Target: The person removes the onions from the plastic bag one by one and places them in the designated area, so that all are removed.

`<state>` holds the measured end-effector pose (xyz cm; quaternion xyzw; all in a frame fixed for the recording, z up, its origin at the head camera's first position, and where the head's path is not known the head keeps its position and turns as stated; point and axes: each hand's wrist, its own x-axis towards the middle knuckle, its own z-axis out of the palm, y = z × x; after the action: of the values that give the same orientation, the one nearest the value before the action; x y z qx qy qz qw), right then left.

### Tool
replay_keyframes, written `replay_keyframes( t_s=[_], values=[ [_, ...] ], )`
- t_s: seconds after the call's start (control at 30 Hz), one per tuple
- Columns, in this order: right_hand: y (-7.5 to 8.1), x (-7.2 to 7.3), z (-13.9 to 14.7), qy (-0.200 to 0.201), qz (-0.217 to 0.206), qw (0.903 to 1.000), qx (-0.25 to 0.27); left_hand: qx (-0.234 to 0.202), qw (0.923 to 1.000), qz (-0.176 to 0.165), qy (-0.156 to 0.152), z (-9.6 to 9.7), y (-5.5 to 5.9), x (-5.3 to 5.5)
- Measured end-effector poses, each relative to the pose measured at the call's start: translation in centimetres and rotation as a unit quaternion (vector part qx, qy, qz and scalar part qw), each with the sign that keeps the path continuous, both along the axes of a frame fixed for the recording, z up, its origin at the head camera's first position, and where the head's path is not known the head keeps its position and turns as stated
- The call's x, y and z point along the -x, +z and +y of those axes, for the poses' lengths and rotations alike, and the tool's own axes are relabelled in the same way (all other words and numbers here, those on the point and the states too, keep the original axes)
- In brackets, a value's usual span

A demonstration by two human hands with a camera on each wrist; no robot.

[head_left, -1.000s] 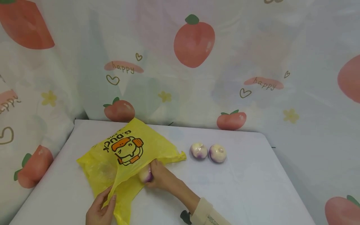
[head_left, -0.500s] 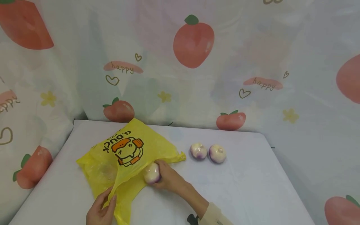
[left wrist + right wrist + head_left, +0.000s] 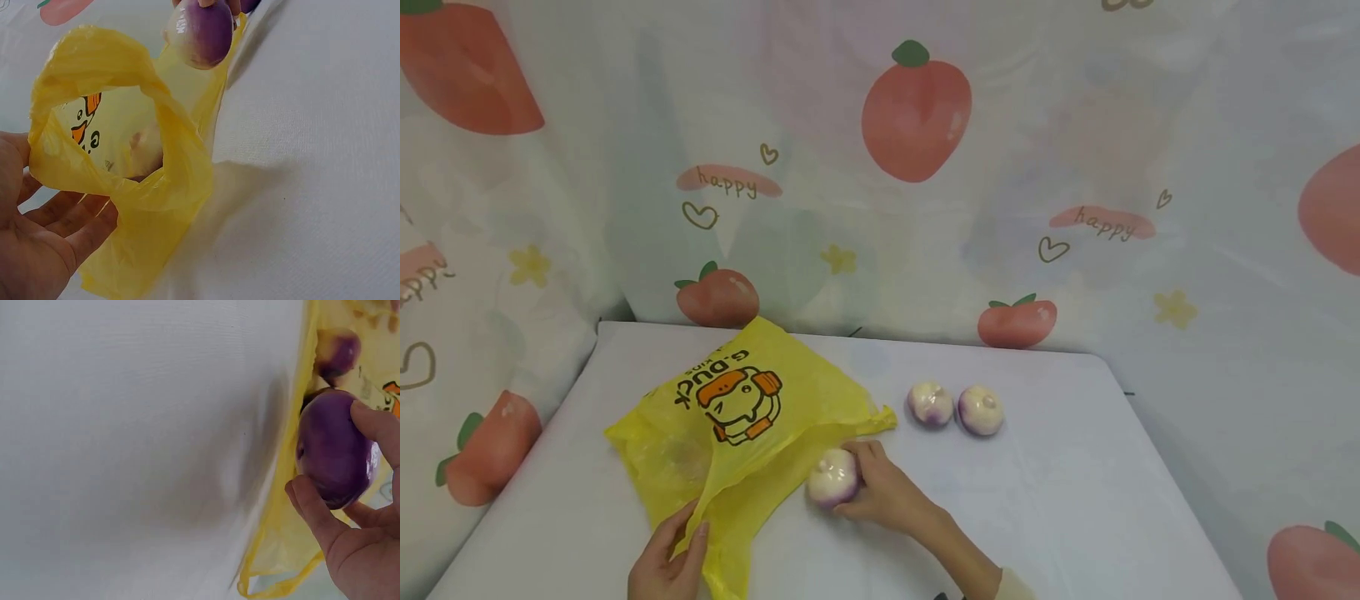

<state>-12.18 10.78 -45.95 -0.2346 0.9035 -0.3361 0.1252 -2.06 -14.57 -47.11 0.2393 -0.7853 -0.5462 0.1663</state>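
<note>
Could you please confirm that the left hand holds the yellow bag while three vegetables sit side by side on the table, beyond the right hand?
Not quite: the head view shows two vegetables, not three, side by side beyond the right hand. The rest stands.

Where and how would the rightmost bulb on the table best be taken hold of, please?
I would suggest gripping the rightmost bulb around its rounded middle, front and back, coming from the right. It is round with no handle in sight, and the neighbouring bulb sits close on its left, while its right side has no neighbour.
</note>
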Motion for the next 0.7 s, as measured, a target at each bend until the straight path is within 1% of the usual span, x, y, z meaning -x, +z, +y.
replay_keyframes(
  t_s=[0.1,0.17,0.3,0.4,0.57,0.7],
  values=[
    [0.2,-0.3,1.0,-0.005,-0.013,0.9998,0.011,-0.007,1.0,-0.001,-0.002,-0.1,0.0,0.0],
    [0.2,-0.4,1.6,-0.005,-0.013,0.9997,0.021,-0.005,1.0,-0.002,-0.003,-0.2,0.0,-0.1],
    [0.3,-0.5,2.9,0.003,-0.001,0.999,0.044,-0.001,1.0,0.0,-0.001,-0.3,-0.1,-0.1],
    [0.3,-0.5,3.8,0.003,0.012,0.9984,0.056,0.001,1.0,0.009,-0.003,-0.3,-0.2,-0.1],
    [0.4,-0.3,5.1,-0.01,0.017,0.9973,0.071,-0.004,0.9998,0.018,-0.001,-0.2,-0.2,-0.1],
    [0.7,0.0,6.0,-0.029,0.018,0.9964,0.077,-0.009,0.9996,0.026,-0.003,-0.2,-0.3,-0.1]
  ],
)
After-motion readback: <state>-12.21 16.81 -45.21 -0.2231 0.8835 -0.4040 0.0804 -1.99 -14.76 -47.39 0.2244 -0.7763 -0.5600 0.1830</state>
